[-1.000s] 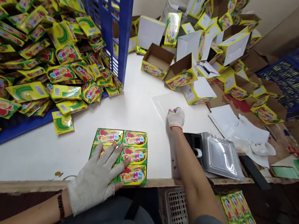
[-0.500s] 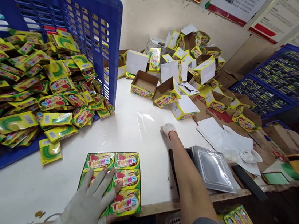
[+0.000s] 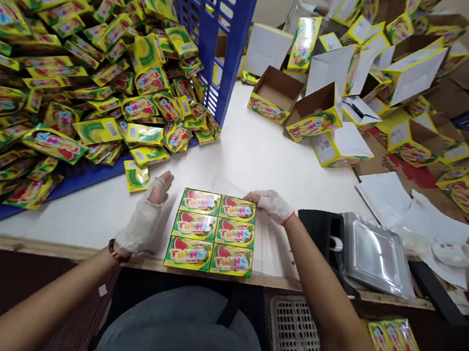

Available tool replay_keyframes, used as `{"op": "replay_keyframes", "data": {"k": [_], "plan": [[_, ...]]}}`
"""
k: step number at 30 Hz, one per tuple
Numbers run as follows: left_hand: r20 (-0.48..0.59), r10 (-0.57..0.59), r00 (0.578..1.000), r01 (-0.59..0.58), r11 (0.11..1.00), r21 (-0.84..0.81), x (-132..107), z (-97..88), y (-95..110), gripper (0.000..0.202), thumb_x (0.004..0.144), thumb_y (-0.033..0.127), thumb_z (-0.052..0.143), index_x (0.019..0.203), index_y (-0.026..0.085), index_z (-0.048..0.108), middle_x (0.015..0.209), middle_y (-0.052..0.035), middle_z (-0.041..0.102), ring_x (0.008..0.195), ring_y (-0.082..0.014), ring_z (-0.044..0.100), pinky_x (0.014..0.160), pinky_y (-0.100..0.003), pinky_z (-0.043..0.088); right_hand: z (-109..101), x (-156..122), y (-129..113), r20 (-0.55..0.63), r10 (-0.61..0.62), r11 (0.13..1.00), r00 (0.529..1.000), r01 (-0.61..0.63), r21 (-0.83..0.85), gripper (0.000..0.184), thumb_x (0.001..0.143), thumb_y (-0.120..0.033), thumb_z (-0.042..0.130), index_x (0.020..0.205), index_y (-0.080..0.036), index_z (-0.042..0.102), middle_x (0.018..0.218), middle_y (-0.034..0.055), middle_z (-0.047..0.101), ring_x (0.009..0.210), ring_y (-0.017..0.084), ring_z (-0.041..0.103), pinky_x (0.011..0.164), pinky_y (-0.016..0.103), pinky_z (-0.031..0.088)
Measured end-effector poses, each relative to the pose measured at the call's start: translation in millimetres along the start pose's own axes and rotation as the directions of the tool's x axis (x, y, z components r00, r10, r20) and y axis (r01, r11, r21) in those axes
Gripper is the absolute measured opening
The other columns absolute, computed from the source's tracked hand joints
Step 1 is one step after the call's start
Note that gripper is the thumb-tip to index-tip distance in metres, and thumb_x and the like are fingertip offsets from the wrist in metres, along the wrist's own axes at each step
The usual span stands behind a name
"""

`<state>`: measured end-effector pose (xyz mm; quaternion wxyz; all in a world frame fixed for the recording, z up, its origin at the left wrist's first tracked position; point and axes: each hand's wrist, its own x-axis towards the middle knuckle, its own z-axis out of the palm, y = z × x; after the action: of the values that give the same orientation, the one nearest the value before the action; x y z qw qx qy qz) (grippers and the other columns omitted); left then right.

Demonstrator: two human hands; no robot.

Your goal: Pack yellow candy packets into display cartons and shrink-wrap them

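A block of several small yellow-green TWINS boxes, printed with watermelons and arranged in two columns, lies flat at the table's front edge. My left hand, in a pale fingerless glove, is raised just left of the block. It is open and empty, its palm turned toward the boxes. At the block's far right corner, my gloved right hand has its fingers closed in a pinch on what looks like clear plastic film. The film is faint against the white table, and its full outline cannot be made out.
On the left, a blue crate lies on its side, with loose yellow-green packets spilling out. Open display cartons are heaped at the back. To the right are a black tape dispenser and clear plastic trays.
My left hand has lifted off the boxes and moved to their left. My right hand has drawn back from the table's middle to the block's far corner. The view has tilted down.
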<state>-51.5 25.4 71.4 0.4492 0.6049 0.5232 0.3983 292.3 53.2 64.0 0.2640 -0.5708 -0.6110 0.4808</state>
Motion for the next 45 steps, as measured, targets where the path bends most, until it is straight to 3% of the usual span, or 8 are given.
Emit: {"op": "replay_keyframes", "data": {"k": [4,8,13,22,26,30,38,45], "plan": [[0.130,-0.262,0.956,0.290,0.905,-0.311,15.3,12.3,13.0,0.075,0.097,0.064,0.036,0.151,0.013,0.036,0.149,-0.0219,0.053,0.133,-0.0285,0.058,0.108,-0.047,0.052,37.8,7.1,-27.5,-0.023,-0.117,0.993,0.993,0.116,-0.030,0.028,0.075,-0.047,0.064,0.066,-0.020,0.061,0.071,0.0003,0.058,0.072,0.016,0.054,0.063,0.027,0.043],[0.070,-0.216,0.974,0.224,0.964,-0.140,20.4,21.3,14.2,0.057,0.081,0.042,0.069,0.129,0.013,0.057,0.133,-0.0167,0.064,0.115,-0.0249,0.065,0.094,-0.039,0.056,53.2,12.9,-51.8,-0.001,0.000,0.991,1.000,0.000,-0.133,0.021,0.080,-0.039,0.060,0.070,-0.021,0.060,0.069,-0.0022,0.056,0.059,0.013,0.049,0.053,0.025,0.036],[-0.023,-0.151,0.988,0.151,0.989,0.000,35.4,16.7,3.8,0.038,0.081,0.038,0.064,0.112,0.015,0.066,0.107,-0.0091,0.072,0.091,-0.0190,0.068,0.081,-0.034,0.056,57.2,13.1,-56.4,-0.053,-0.156,0.948,0.986,0.135,-0.288,0.020,0.084,-0.030,0.053,0.067,-0.021,0.059,0.073,0.0002,0.058,0.073,0.014,0.054,0.066,0.026,0.040],[-0.060,-0.087,0.994,0.097,0.976,0.194,48.9,36.5,11.4,0.026,0.085,0.030,0.054,0.098,0.018,0.072,0.093,-0.0056,0.072,0.090,-0.0215,0.065,0.085,-0.036,0.053,37.4,27.5,-54.1,0.058,-0.032,0.980,0.998,0.043,-0.197,0.027,0.083,-0.041,0.054,0.064,-0.021,0.054,0.059,-0.0043,0.048,0.058,0.013,0.044,0.055,0.026,0.032],[-0.005,-0.055,0.998,0.054,0.953,0.297,38.6,38.3,10.1,0.022,0.087,0.032,0.054,0.093,0.019,0.072,0.096,-0.0058,0.073,0.092,-0.0229,0.065,0.088,-0.037,0.052,26.2,29.2,-45.1,0.190,0.042,0.963,0.981,0.011,-0.268,0.030,0.083,-0.041,0.054,0.061,-0.021,0.053,0.061,-0.0038,0.050,0.059,0.012,0.045,0.056,0.026,0.032],[0.115,0.070,0.991,-0.114,0.892,0.437,32.1,29.4,10.8,0.023,0.092,0.029,0.048,0.094,0.019,0.068,0.098,-0.0069,0.071,0.094,-0.0223,0.064,0.085,-0.037,0.051,26.0,16.5,-33.2,0.084,-0.034,0.948,0.996,0.058,-0.313,0.034,0.086,-0.040,0.050,0.058,-0.021,0.048,0.066,-0.0013,0.052,0.069,0.015,0.051,0.065,0.028,0.037],[0.607,0.233,0.760,-0.650,0.297,0.700,33.9,56.9,46.2,0.027,0.100,0.027,0.045,0.111,0.012,0.064,0.110,-0.0161,0.068,0.104,-0.0321,0.060,0.095,-0.051,0.042,31.3,1.2,-25.7,-0.132,-0.025,0.936,0.991,-0.023,-0.350,0.037,0.091,-0.034,0.050,0.057,-0.022,0.049,0.069,0.0016,0.057,0.075,0.017,0.056,0.072,0.030,0.040],[0.775,0.290,0.562,-0.818,0.332,0.469,42.3,109.2,58.0,0.029,0.103,0.029,0.044,0.122,0.015,0.061,0.118,-0.0128,0.063,0.106,-0.0266,0.058,0.089,-0.040,0.043,46.9,-48.1,-19.9,-0.376,0.027,0.973,0.926,-0.111,-0.204,0.027,0.089,-0.024,0.050,0.110,-0.018,0.067,0.123,0.0115,0.067,0.116,0.024,0.060,0.102,0.037,0.046]]}}
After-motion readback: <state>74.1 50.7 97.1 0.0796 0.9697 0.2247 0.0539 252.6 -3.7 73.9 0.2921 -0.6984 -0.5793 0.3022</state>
